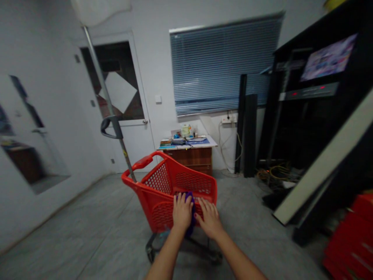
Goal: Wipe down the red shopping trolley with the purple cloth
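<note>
Left hand (182, 212): flat on the purple cloth (190, 229); can't tell if it grips.
Right hand (210, 218): open, on the rim just beside the cloth.
Cart (159, 179): red, under both hands.
Far ahead: a desk (188, 157).

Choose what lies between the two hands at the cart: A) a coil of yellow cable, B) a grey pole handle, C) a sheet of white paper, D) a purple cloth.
D: a purple cloth lies over the near rim of the red shopping cart, between the left hand and the right hand.
</note>
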A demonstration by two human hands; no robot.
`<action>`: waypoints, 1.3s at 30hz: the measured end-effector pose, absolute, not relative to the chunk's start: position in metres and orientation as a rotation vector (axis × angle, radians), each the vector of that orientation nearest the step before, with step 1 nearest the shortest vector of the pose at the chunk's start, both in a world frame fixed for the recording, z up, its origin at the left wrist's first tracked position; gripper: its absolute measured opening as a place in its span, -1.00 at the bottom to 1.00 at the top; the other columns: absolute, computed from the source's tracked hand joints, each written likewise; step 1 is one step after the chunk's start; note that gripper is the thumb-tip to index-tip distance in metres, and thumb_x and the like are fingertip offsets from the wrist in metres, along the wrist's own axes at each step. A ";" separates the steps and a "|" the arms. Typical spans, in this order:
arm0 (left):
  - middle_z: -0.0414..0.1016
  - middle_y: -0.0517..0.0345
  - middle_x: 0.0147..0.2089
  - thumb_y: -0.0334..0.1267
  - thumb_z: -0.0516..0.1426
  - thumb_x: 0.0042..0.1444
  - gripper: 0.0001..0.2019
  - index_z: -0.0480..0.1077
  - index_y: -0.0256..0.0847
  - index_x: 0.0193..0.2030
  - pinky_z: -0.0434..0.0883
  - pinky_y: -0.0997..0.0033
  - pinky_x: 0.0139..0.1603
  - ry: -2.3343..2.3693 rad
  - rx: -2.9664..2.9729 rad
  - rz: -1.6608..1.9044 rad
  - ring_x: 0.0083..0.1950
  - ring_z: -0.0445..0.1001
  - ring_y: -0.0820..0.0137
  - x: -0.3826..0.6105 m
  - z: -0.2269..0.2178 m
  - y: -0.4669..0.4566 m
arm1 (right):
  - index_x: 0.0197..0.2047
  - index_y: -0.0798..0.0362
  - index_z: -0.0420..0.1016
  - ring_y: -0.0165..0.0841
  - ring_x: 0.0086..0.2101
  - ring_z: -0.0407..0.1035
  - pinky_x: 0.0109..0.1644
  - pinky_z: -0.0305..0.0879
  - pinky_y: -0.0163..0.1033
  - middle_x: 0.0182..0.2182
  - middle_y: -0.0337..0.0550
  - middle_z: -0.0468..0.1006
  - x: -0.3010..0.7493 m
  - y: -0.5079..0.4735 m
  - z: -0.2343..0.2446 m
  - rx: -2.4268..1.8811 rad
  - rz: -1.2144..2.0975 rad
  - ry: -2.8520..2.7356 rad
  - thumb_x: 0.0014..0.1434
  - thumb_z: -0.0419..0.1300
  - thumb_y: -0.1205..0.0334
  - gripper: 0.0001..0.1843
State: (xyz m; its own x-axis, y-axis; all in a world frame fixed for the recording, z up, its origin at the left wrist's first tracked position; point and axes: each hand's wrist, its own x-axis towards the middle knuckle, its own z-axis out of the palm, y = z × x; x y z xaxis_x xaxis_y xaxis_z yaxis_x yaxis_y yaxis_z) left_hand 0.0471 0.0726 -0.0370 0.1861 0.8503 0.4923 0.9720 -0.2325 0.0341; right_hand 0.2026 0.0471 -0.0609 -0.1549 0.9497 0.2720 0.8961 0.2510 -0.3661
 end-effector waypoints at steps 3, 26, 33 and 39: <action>0.46 0.02 0.20 -0.17 -0.04 0.35 -0.67 0.41 -0.06 0.15 0.04 -0.08 0.40 -1.679 -2.235 -0.586 0.32 0.29 0.16 0.041 -0.032 0.076 | 0.43 -0.01 0.03 -0.19 0.32 0.03 0.40 -0.13 0.03 0.36 -0.09 0.15 0.205 0.048 -0.057 -1.658 0.161 -2.097 0.34 -0.16 -0.20 -0.28; 0.43 0.00 0.24 -0.20 -0.05 0.35 -0.67 0.45 -0.08 0.10 0.04 -0.14 0.38 -1.808 -2.129 -0.607 0.36 0.23 0.10 -0.003 -0.027 0.077 | 0.45 0.01 -0.04 -0.24 0.34 0.00 0.42 -0.13 0.00 0.38 -0.13 0.12 0.205 0.041 -0.072 -1.548 0.222 -2.196 0.38 -0.22 -0.10 -0.33; 0.39 0.05 0.27 -0.17 -0.03 0.34 -0.67 0.39 0.00 0.16 0.05 -0.08 0.40 -1.655 -2.293 -0.637 0.37 0.21 0.15 0.043 -0.048 0.060 | 0.44 -0.04 -0.03 -0.23 0.34 0.00 0.42 -0.12 0.03 0.38 -0.14 0.12 0.193 0.045 -0.077 -1.539 0.220 -2.199 0.39 -0.24 -0.11 -0.35; 0.45 0.03 0.21 -0.15 -0.03 0.35 -0.67 0.40 -0.03 0.16 0.06 -0.07 0.40 -1.656 -2.270 -0.579 0.33 0.27 0.16 0.003 -0.029 0.074 | 0.45 -0.12 -0.08 -0.26 0.39 -0.19 0.43 -0.17 0.03 0.40 -0.25 0.04 0.204 0.043 -0.073 -1.574 0.194 -2.194 0.40 -0.20 -0.05 -0.39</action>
State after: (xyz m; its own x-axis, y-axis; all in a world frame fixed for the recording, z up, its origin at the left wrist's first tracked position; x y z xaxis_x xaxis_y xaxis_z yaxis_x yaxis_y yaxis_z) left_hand 0.0033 0.0735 -0.0287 0.2661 0.8423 0.4688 0.9509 -0.3092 0.0159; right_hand 0.2045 0.0433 -0.0729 -0.2625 0.9290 0.2610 0.8686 0.3453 -0.3554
